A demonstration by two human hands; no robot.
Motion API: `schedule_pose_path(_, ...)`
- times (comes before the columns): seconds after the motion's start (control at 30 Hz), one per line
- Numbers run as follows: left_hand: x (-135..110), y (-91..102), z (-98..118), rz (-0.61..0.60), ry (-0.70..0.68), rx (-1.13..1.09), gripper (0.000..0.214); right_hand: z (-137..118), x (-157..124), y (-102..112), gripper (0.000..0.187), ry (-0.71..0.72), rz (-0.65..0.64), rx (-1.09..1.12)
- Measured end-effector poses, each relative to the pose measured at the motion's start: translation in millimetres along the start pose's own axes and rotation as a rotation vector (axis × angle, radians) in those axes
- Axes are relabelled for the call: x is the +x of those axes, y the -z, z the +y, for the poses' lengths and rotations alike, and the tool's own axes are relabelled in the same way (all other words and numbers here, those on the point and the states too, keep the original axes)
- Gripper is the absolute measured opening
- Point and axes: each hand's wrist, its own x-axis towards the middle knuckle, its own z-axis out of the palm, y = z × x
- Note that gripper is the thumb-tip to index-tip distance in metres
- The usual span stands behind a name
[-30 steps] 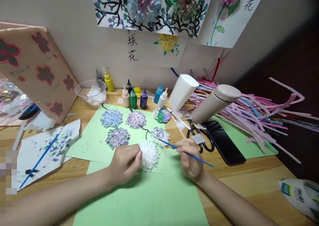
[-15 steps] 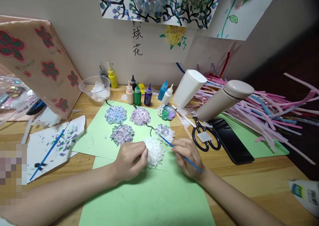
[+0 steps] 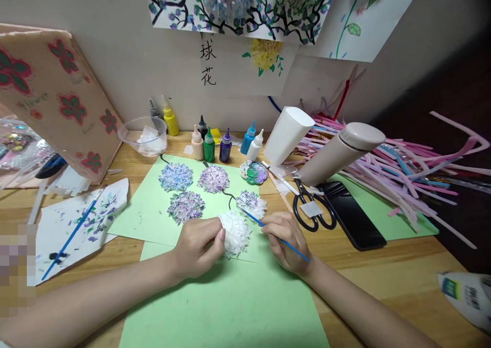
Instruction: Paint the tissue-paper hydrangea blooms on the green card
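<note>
My left hand (image 3: 199,246) is closed, its fingers pinching the left edge of a white tissue-paper flower (image 3: 235,231) lying on the green paper (image 3: 153,210). In my right hand (image 3: 286,240) is a thin blue paintbrush (image 3: 268,230), fingers closed around it; the bristle end reaches a partly painted purple-and-white flower (image 3: 251,203) just above the white one. Three finished purple and blue paper flowers (image 3: 184,187) lie further back on the same sheet. A small paint palette (image 3: 253,172) sits behind them.
Several paint bottles (image 3: 209,143) and a clear bowl (image 3: 143,136) line the wall. Black scissors (image 3: 307,210), a dark phone (image 3: 351,215), a beige bottle (image 3: 337,154) and a white cup (image 3: 287,133) lie right. Pink strips (image 3: 402,169) pile far right. A second brush (image 3: 72,233) rests on stained paper.
My right hand slid its grip along the brush and moved the tip toward the partly painted flower. My left hand stays on the white flower. The view shifted slightly.
</note>
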Motion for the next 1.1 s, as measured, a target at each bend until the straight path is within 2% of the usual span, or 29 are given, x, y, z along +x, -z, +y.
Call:
schedule_pose_path(0.3,0.0,0.9,0.8,0.0,-0.004,0.002,0.031,2.1,-4.8,0.5,0.027,-0.072,0.03,0.024)
schedule_pose_path(1.1,2.1,0.4,1.3,0.007,-0.018,0.005,0.031,5.1,-7.1,0.5,0.024,-0.117,0.082,0.062)
